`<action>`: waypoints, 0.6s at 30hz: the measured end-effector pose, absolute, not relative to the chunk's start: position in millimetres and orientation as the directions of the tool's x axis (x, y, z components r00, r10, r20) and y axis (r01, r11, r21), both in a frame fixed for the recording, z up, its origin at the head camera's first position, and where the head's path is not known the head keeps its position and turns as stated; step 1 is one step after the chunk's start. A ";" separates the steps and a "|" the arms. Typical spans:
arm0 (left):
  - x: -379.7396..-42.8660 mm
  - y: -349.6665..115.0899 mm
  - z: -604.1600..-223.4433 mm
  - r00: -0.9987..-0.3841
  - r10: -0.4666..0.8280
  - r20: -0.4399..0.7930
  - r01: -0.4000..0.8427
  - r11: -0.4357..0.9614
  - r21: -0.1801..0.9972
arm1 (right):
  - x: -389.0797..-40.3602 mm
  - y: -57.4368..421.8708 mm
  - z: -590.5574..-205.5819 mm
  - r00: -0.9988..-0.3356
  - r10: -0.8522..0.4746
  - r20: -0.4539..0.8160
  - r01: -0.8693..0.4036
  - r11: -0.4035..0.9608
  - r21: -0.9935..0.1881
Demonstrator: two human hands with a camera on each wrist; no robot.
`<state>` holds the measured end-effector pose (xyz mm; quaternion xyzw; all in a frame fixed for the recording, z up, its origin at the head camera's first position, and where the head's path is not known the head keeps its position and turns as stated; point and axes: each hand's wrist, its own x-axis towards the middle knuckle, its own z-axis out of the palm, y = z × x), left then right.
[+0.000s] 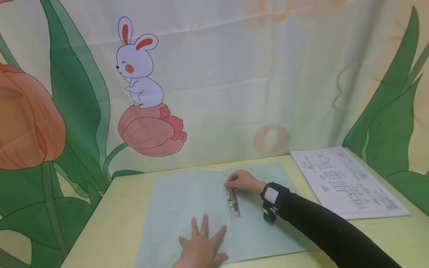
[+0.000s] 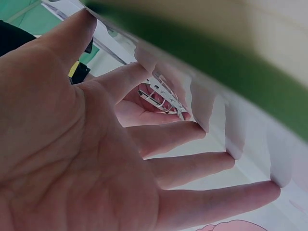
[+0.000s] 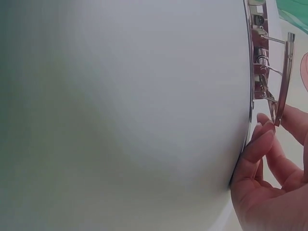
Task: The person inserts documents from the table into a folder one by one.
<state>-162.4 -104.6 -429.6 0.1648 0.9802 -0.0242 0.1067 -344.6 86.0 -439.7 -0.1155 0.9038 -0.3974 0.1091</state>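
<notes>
A pale blue open folder (image 1: 181,197) lies flat on the table. Fixed near its middle is a long metal spring clip (image 1: 232,204), with coil springs and a raised lever bar (image 3: 288,72) showing in the right wrist view. My right hand (image 1: 244,181) is at the clip's far end, thumb and fingers pinching the end of the lever. With fingers spread and straight, my left hand (image 1: 202,247) rests on the folder's near part, left of the clip. The left wrist view shows its palm (image 2: 96,144) and the clip (image 2: 161,98) beyond.
A stack of printed sheets (image 1: 348,182) with technical drawings lies on the table's right side. The pale yellow table (image 1: 110,219) shows around the folder. Behind it hangs a curtain (image 1: 214,89) printed with a rabbit and tulips.
</notes>
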 end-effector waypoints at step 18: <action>-163.7 -103.7 -429.4 -0.924 0.304 -0.233 0.315 0.949 -0.012 | -349.2 90.2 -440.6 -0.951 -0.275 -0.139 -0.068 0.629 -0.775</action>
